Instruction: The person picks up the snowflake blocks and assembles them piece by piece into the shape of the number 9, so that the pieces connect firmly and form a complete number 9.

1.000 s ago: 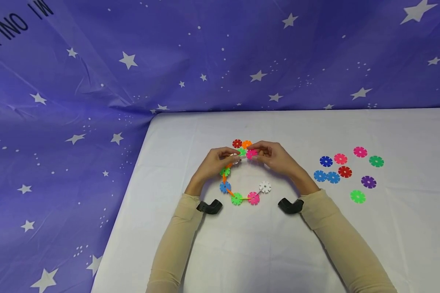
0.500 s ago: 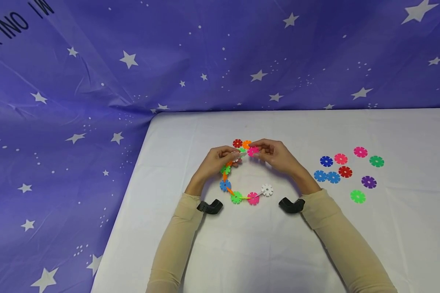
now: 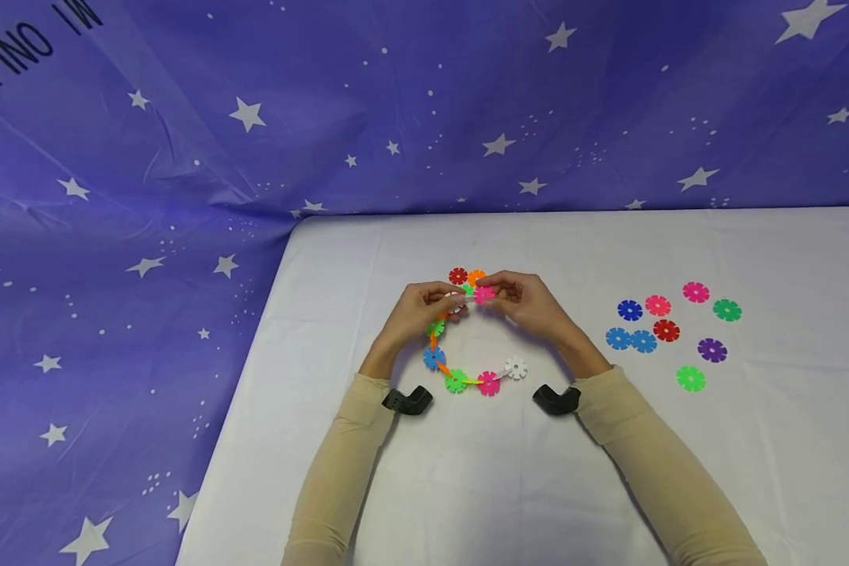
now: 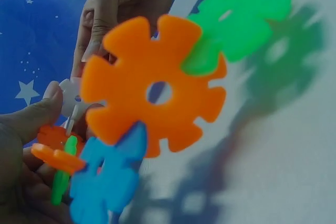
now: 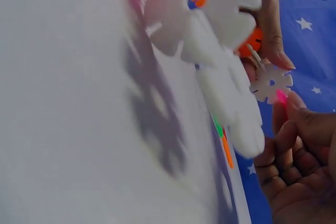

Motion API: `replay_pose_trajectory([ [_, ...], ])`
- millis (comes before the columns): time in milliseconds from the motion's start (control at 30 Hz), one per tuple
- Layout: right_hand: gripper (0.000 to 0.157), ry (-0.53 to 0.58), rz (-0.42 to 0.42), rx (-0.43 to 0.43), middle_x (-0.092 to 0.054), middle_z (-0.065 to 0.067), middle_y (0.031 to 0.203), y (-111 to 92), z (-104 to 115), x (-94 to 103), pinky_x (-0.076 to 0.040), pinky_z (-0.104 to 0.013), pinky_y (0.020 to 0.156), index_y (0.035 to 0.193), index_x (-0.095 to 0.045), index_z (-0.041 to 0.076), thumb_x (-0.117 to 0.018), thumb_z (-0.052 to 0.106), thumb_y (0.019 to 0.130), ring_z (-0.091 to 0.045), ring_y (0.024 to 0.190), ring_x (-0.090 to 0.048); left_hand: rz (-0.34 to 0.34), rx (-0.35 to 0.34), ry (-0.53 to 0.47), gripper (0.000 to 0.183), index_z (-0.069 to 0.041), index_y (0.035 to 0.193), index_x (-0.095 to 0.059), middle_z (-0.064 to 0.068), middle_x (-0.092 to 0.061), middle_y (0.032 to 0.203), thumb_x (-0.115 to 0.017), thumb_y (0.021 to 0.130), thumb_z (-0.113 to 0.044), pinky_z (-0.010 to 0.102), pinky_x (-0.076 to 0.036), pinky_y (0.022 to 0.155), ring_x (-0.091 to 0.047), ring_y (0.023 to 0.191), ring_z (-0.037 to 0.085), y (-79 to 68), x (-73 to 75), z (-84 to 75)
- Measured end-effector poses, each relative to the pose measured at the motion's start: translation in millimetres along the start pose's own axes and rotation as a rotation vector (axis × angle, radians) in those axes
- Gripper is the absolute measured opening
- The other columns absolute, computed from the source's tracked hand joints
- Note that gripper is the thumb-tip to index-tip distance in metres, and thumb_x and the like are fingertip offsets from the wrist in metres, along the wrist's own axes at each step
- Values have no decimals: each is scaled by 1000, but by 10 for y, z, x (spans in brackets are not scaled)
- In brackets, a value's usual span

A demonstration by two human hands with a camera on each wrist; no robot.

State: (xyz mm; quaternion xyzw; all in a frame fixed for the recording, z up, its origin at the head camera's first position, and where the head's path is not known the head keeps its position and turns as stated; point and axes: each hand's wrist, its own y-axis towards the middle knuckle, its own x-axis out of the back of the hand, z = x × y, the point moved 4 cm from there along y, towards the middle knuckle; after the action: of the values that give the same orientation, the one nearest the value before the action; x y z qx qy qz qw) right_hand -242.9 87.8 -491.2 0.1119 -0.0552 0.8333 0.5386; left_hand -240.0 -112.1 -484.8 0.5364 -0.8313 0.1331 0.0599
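Observation:
My left hand [image 3: 424, 311] pinches the upper end of a curved chain of slotted plastic snowflake discs. A white disc [image 4: 69, 97] is at its fingertips in the left wrist view. My right hand [image 3: 527, 299] pinches a pink snowflake disc [image 3: 484, 295] between thumb and fingers. In the right wrist view the pink disc's edge meets the white disc's rim; how deep it sits in a slot I cannot tell. The chain bends down through a blue disc [image 3: 435, 359], a green disc [image 3: 456, 381] and a lower pink disc [image 3: 489, 384] to a white end disc [image 3: 516, 368].
Just beyond my fingers lie a red disc [image 3: 457, 276] and an orange disc [image 3: 476, 277], with a partly hidden green one. Several loose discs, among them a purple disc [image 3: 712, 350], are spread on the white tablecloth [image 3: 785, 456] at the right. A starry blue curtain [image 3: 424, 102] hangs behind.
Half a second ago the pink disc stood slightly right of the white one; my right hand has brought it back left against it. The chain's white end has swung slightly right and down.

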Motion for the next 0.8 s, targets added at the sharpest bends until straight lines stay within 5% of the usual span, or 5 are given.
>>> replay_pose_trajectory([
  [400,29,-36,-70,30,-60,-13,87,16,4,-57,-44,-18,67,116,-67,2,-72,6,88,-18,76,-53,-3,-39,24,25,-4,113,-70,14,-74,98,-65,96,-21,31,-57,78,-72,84,22,8,-14,-16],
  [667,34,-150,-41,54,-66,-13,100,6,4,-46,-45,-21,70,127,-59,1,-65,8,93,-18,81,-56,4,-47,300,29,-13,119,-68,5,-71,86,-66,94,-29,24,-37,56,-51,61,11,-37,68,-52],
  [800,29,-243,-26,72,-67,-12,101,27,-23,-35,-46,-25,74,124,-61,2,-57,1,95,-19,83,-57,46,-65,373,30,-14,121,-67,5,-71,103,-67,94,-26,25,-37,59,-45,61,11,-57,151,-28],
])
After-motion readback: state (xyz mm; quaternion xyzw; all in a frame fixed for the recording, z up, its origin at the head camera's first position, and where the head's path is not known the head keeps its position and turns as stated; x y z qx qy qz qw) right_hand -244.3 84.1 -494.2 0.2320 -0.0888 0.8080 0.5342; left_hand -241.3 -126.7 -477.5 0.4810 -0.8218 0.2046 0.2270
